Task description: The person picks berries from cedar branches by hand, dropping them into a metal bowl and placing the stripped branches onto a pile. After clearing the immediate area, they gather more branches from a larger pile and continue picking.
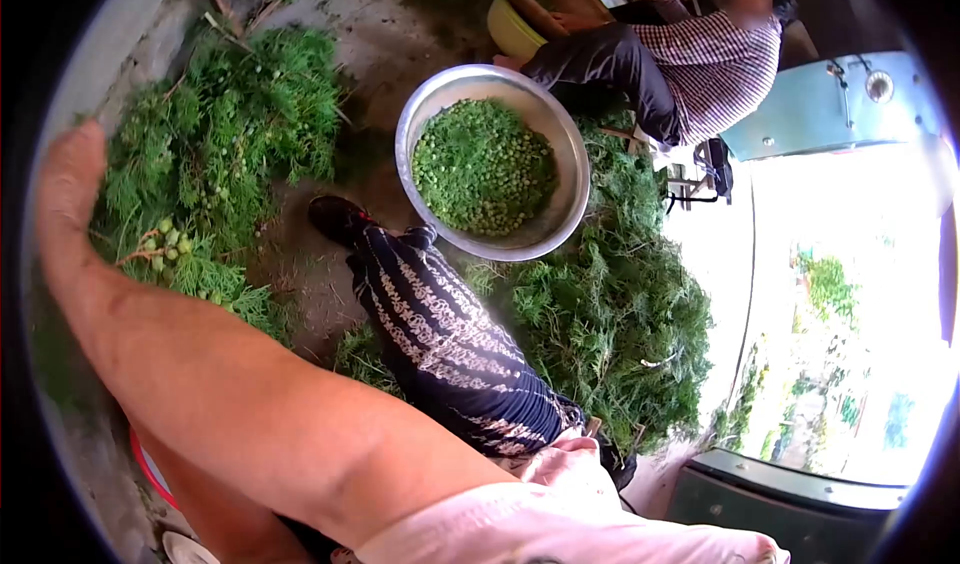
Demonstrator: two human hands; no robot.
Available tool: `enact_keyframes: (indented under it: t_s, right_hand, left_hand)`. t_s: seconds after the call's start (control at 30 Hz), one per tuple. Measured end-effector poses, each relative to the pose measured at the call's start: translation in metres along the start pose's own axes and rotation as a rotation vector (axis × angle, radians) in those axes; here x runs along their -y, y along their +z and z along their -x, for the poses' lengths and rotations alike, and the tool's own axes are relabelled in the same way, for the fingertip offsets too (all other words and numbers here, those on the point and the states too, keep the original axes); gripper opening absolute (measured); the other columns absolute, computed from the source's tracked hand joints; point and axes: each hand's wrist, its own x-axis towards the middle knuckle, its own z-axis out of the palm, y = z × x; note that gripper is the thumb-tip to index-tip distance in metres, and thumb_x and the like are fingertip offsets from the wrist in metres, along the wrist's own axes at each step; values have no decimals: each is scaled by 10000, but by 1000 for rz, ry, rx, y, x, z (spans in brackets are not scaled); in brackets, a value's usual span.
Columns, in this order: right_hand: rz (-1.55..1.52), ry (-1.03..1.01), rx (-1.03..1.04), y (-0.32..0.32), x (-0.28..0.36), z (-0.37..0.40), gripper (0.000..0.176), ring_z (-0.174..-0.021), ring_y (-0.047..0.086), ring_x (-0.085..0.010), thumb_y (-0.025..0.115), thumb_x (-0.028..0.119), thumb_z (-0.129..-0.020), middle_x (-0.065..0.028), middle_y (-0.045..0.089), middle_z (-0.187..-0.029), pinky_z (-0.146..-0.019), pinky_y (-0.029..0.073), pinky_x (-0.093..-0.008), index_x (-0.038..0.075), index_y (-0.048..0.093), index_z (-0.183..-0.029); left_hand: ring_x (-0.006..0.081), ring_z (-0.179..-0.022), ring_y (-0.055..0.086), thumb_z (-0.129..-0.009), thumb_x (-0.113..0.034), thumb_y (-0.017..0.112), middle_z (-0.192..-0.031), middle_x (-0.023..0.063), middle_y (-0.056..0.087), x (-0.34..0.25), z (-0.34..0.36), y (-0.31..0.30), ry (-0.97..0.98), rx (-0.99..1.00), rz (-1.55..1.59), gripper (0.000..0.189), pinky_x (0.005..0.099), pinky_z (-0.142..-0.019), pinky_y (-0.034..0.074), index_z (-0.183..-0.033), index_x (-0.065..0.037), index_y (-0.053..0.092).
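1. Well, one of the person's two hands shows: the left hand (72, 164), at the far left edge, just beside the left heap (230, 114) of leafy branches. It is blurred, so I cannot tell whether its fingers are spread, pressed together or pinching something.
2. Two bare arms show. The left arm (250, 374) crosses in front of the right arm (205, 499), whose hand is out of sight; its state cannot be told.
3. Two main heaps of greenery lie on the ground: that left one, and a right heap (610, 314) beyond the patterned trousers (460, 354).
4. One cluster of green cones (172, 244) sits among the left heap's sprigs, near the left arm; at least five show, but foliage confuses the count.
5. One metal basin (572, 179) stands far centre, holding small green pieces (485, 169), too many to count.
6. One co-worker (690, 69) sits far right, hands hard to make out, near one partly hidden yellow tub (512, 32).
7. One red-rimmed container (150, 474), near left, is mostly covered.
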Motion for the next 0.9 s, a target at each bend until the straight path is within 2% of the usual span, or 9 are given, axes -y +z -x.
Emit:
enact_keyframes:
  t_s: [0.3, 0.43, 0.57, 0.6, 0.67, 0.73, 0.77, 0.83, 0.9]
  right_hand:
    - [-337, 413, 538, -20, 145, 47, 218, -446, 439, -196, 421, 208, -882, -77, 463, -601, -400, 341, -347, 37, 454, -751]
    - [258, 42, 628, -102, 162, -5, 158, -548, 532, -181, 539, 117, -851, -97, 579, -738, -478, 418, -277, -28, 531, -912]
    - [681, -295, 385, -225, 179, -78, 251, -587, 519, -80, 576, 125, -822, -31, 578, -771, -447, 409, -228, 10, 563, -1045]
    - [1228, -501, 307, -266, 195, -102, 350, -753, 581, -175, 602, 116, -792, -115, 603, -935, -636, 478, -272, -3, 538, -1115]
    - [1698, -773, 351, -363, 198, -148, 483, -1022, 526, -367, 624, 211, -760, -234, 545, -1106, -874, 403, -417, -18, 499, -1166]
    - [1868, -539, 283, -381, 210, -143, 539, -1082, 468, -389, 638, 233, -739, -246, 506, -1154, -914, 365, -432, -33, 479, -1180]
    - [1725, -655, 349, -369, 210, -133, 490, -986, 531, -370, 635, 212, -739, -220, 561, -1079, -865, 408, -399, -25, 509, -1148]
    - [1373, -451, 532, -321, 205, -105, 288, -756, 607, -260, 611, 169, -767, -146, 639, -858, -739, 461, -307, 8, 599, -1006]
    - [1196, -341, 676, -258, 195, -58, 217, -806, 601, -161, 584, 132, -802, -129, 645, -879, -748, 458, -281, 14, 610, -982]
  left_hand:
    - [109, -576, 445, -837, -179, 606, -630, -3, 474, -8, 61, 48, 173, -27, -12, 136, 259, -572, 407, -807, -87, 510]
    - [108, -540, 415, -824, -169, 625, -627, -6, 466, -13, 64, 51, 148, -89, 94, 158, 261, -509, 396, -797, -78, 499]
    - [109, -527, 418, -832, -163, 615, -616, 1, 471, -16, 68, 54, 115, -64, 148, 150, 264, -482, 385, -790, -63, 511]
    - [111, -523, 424, -833, -160, 613, -611, 4, 477, -16, 69, 54, 106, -64, 157, 148, 269, -474, 387, -787, -55, 520]
    - [97, -530, 398, -839, -164, 605, -621, -12, 455, -17, 73, 58, 86, -22, 151, 151, 248, -488, 357, -793, -89, 483]
    - [96, -525, 396, -837, -162, 607, -615, -12, 454, -15, 74, 59, 74, 37, 166, 154, 248, -483, 350, -787, -90, 480]
    - [95, -522, 395, -836, -162, 609, -608, -13, 452, -12, 73, 60, 72, 67, 171, 157, 248, -482, 346, -785, -91, 478]
    - [96, -516, 400, -833, -163, 612, -605, -11, 457, -7, 73, 64, 67, 89, 175, 162, 247, -475, 345, -786, -91, 476]
    - [97, -514, 406, -832, -167, 614, -607, -8, 464, -5, 76, 69, 61, 103, 172, 164, 246, -470, 346, -787, -89, 477]
